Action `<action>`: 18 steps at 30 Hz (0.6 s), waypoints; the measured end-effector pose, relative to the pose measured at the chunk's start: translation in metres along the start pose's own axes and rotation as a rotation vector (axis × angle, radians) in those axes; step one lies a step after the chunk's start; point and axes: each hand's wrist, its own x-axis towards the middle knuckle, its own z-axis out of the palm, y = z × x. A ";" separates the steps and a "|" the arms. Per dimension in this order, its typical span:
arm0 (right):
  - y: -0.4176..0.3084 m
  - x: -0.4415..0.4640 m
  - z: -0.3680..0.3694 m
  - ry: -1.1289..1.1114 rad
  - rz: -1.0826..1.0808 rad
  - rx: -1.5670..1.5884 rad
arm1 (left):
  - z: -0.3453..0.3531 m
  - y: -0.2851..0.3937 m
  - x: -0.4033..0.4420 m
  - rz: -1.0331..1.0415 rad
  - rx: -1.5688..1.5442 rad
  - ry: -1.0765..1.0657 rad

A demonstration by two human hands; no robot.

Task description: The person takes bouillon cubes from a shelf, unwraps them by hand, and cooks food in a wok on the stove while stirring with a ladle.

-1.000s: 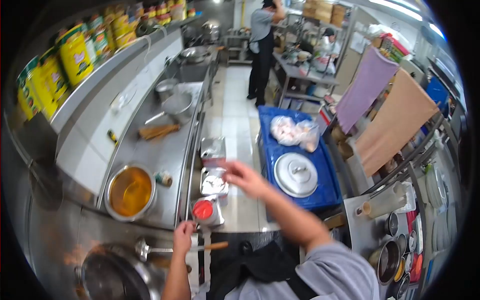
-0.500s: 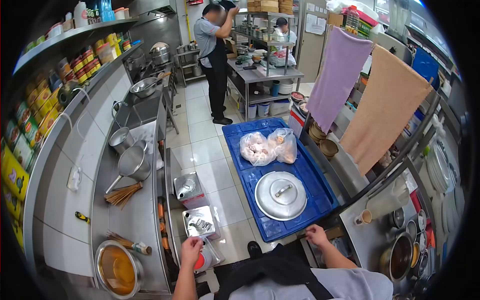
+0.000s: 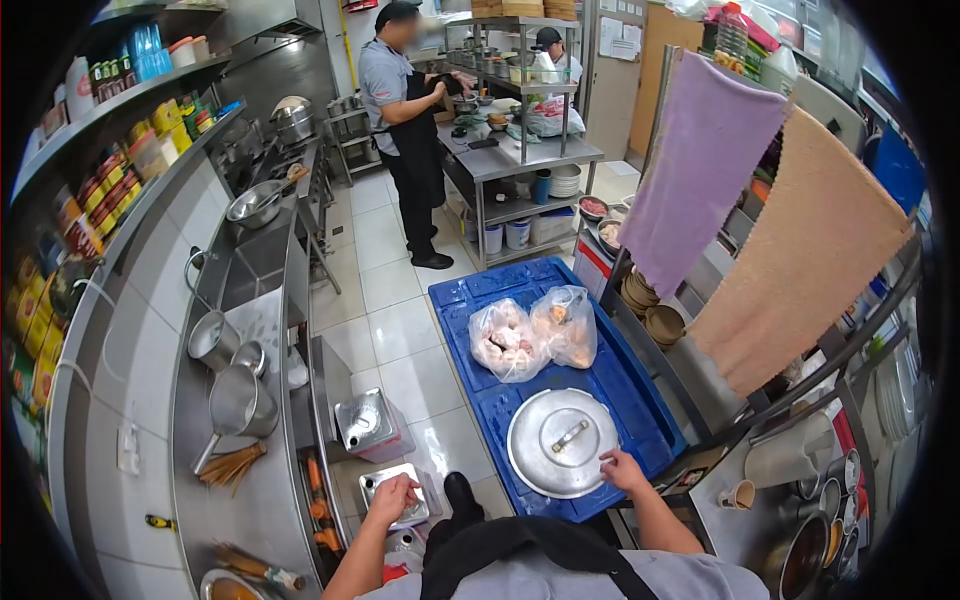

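Round silver metal lid with bar handle point(image 3: 550, 450): lying flat, handle up, near end of the blue plastic tub cover point(image 3: 630, 400). Right hand point(image 3: 622, 472) at its right rim, thumb and fingers moderately apart; can't tell if fingertips touch metal. Left hand point(image 3: 396, 494) over a square silver metal tin point(image 3: 370, 483) on the floor, fingers loosely curled, narrow gap; can't tell if it holds anything. Second square silver tin point(image 3: 372, 420) just beyond. Two clear plastic bags of pale pink-and-white contents, left point(image 3: 505, 342) and right point(image 3: 565, 328), side by side on the blue cover, beyond the lid. Lilac towel point(image 3: 700, 160) and peach towel point(image 3: 805, 250) hang to the right. Co-worker in grey shirt, black apron point(image 3: 410, 150) stands at the steel table point(image 3: 545, 153).
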 end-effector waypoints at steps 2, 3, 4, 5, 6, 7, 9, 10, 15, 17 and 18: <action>-0.012 0.013 0.021 -0.061 0.185 0.186 | -0.022 -0.017 0.036 -0.016 0.011 -0.095; -0.017 0.030 0.034 -0.132 0.213 0.188 | -0.034 -0.015 0.053 -0.036 0.042 -0.108; -0.032 0.047 0.046 -0.183 0.217 0.194 | -0.047 -0.008 0.068 -0.053 0.073 -0.116; -0.051 0.069 0.061 -0.205 0.212 0.222 | -0.065 0.000 0.085 -0.052 0.100 -0.128; -0.078 0.096 0.075 -0.227 0.196 0.249 | -0.088 -0.007 0.114 -0.004 0.030 -0.163; -0.108 0.125 0.090 -0.238 0.163 0.229 | -0.112 -0.003 0.135 -0.046 0.008 -0.104; -0.173 0.187 0.122 -0.266 0.062 0.174 | -0.172 -0.001 0.180 -0.069 -0.003 0.009; -0.209 0.213 0.138 -0.275 0.027 0.116 | -0.210 -0.005 0.205 -0.062 0.003 0.059; -0.340 0.325 0.196 -0.319 -0.539 -0.464 | -0.410 0.115 0.241 0.287 0.294 0.533; -0.364 0.334 0.214 -0.387 -0.441 -0.524 | -0.452 0.196 0.227 0.437 -0.010 0.932; -0.368 0.344 0.221 -0.402 -0.442 -0.541 | -0.495 0.211 0.218 0.585 0.131 0.990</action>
